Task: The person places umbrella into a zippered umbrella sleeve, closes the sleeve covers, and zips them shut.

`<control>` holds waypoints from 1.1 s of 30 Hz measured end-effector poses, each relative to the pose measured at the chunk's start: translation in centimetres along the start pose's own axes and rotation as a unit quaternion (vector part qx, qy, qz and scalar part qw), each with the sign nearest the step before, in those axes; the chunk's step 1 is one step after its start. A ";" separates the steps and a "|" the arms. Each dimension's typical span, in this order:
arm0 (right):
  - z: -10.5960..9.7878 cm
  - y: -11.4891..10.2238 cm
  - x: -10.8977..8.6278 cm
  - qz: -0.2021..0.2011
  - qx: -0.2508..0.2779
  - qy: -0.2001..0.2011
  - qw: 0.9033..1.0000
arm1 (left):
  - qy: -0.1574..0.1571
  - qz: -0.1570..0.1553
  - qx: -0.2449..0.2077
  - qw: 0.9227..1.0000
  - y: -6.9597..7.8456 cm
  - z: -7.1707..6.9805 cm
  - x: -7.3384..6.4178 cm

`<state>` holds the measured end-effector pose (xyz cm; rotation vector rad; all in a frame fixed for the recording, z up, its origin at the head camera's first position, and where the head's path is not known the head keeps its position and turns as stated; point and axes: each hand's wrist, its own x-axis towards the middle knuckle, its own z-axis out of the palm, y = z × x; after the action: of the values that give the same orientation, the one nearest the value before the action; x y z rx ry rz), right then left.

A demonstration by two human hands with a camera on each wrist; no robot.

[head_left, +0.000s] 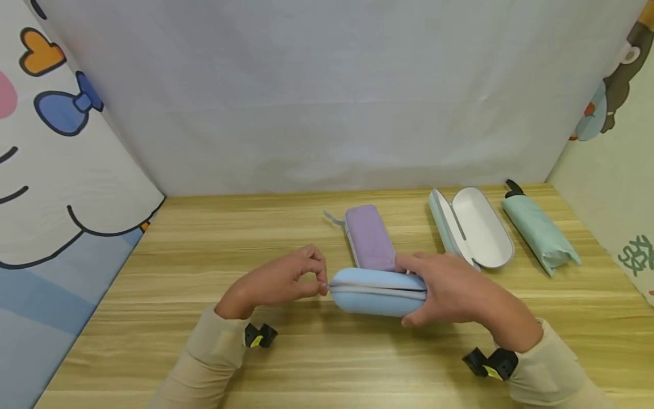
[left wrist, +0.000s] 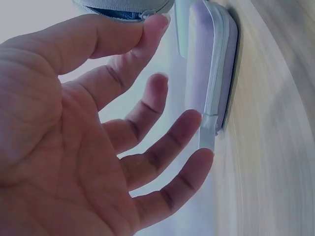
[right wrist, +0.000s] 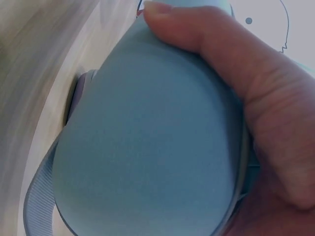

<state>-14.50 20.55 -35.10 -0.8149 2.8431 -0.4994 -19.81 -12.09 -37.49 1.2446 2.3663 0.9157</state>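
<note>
A light blue zippered case (head_left: 368, 305) is held on its side close over the table, with a dark gap along its zipper. My right hand (head_left: 452, 288) grips its right end, thumb on the near side and fingers over the far side. In the right wrist view the smooth blue shell (right wrist: 147, 123) fills the middle, and a grey ribbed strap (right wrist: 39, 201) loops beside it. At the case's left end my left hand (head_left: 291, 278) pinches the small zipper pull (left wrist: 147, 14) between thumb and index finger. The other left fingers curve loosely, holding nothing.
Just behind the blue case lies a purple zippered case (head_left: 369, 234) with a grey strap. Farther right, a hinged glasses case (head_left: 482, 230) stands open, showing its white inside. A folded mint umbrella (head_left: 539, 230) lies at the right. A pale backdrop (head_left: 327, 102) rises behind the table.
</note>
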 end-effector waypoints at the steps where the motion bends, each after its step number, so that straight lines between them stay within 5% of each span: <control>1: 0.0 0.1 0.0 0.001 -0.002 0.000 1.000 | 0.003 0.004 0.000 1.000 0.0 0.1 0.1; 9: -0.2 0.5 -0.1 0.020 -0.017 -0.004 1.000 | 0.004 -0.004 -0.078 0.997 0.0 0.0 -0.1; 16: -0.1 0.3 0.1 0.028 -0.024 -0.008 0.999 | 0.013 -0.014 -0.079 0.997 0.3 -0.1 0.0; 24: 0.6 -0.1 0.1 0.014 -0.060 0.006 0.998 | 0.027 -0.010 -0.034 0.999 2.2 0.2 0.2; 33: 1.3 -0.9 0.5 0.015 -0.068 0.007 0.998 | 0.084 0.000 0.069 0.994 4.4 1.3 0.6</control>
<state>-14.16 19.19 -35.99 -0.7921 2.9243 -0.3109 -16.72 -9.20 -35.51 1.2628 2.6000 0.9038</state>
